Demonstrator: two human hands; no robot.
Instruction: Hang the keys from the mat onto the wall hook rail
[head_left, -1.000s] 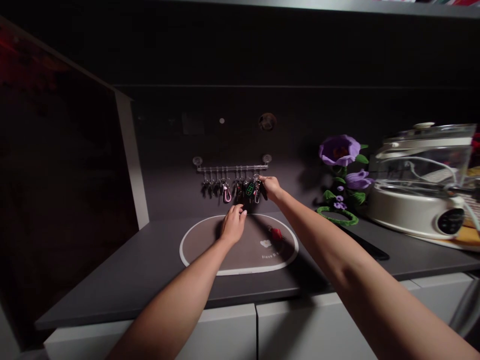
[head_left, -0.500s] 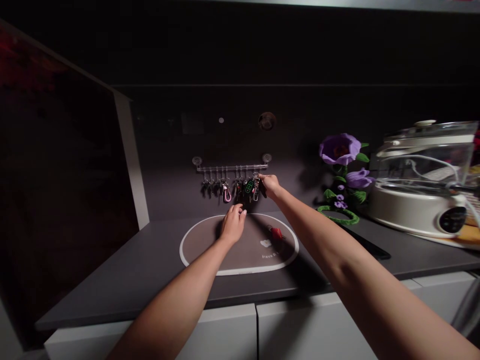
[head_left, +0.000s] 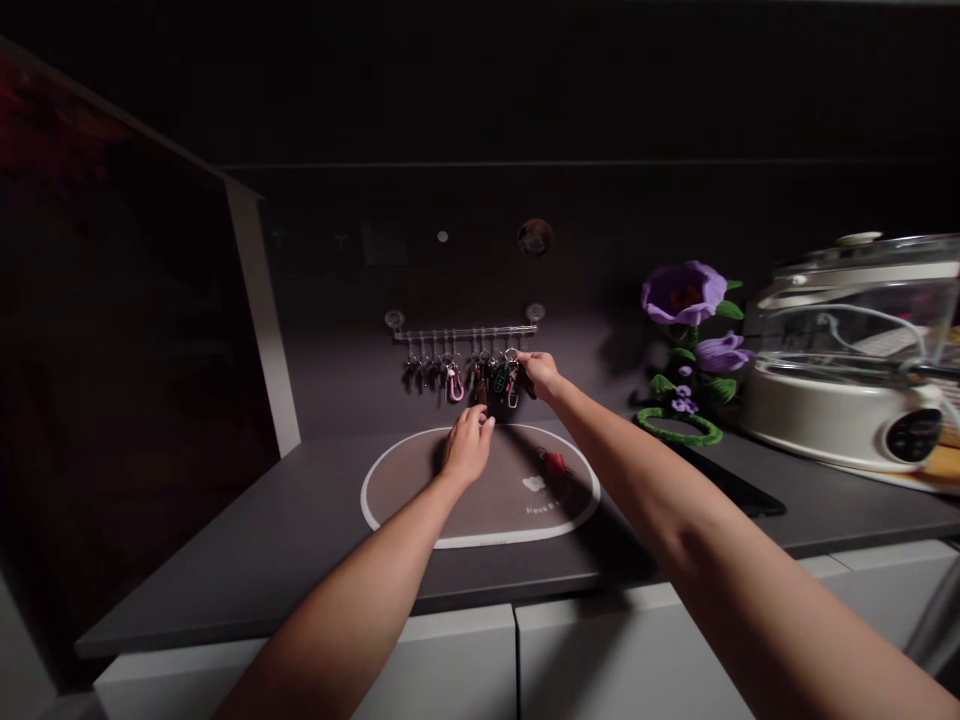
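A clear rail with hooks (head_left: 465, 333) is fixed to the dark wall, and several bunches of keys hang from it. My right hand (head_left: 538, 370) is at the rail's right end, thumb and fingers closed on a key ring (head_left: 511, 356) with keys and a metal clip below it. Just left of that hangs a dark key fob with green button outlines (head_left: 499, 378). My left hand (head_left: 469, 440) is lower, over the mat, fingers slightly bent and thumb apart, its fingertips just under a brownish hanging key piece (head_left: 482, 388). Whether they touch is unclear. A pink carabiner (head_left: 455, 386) hangs farther left.
A red key holder (head_left: 554, 463) lies on the oval brown mat (head_left: 420, 500) on the grey counter (head_left: 247, 560). To the right stand purple felt flowers (head_left: 684, 295), a flat black object (head_left: 739, 485) and a white appliance with a clear cover (head_left: 832, 410).
The green-outlined fob has swung from a tilt to nearly upright, and the brownish piece beside it now hangs more visibly. Both hands stay almost in place; the view shifts slightly.
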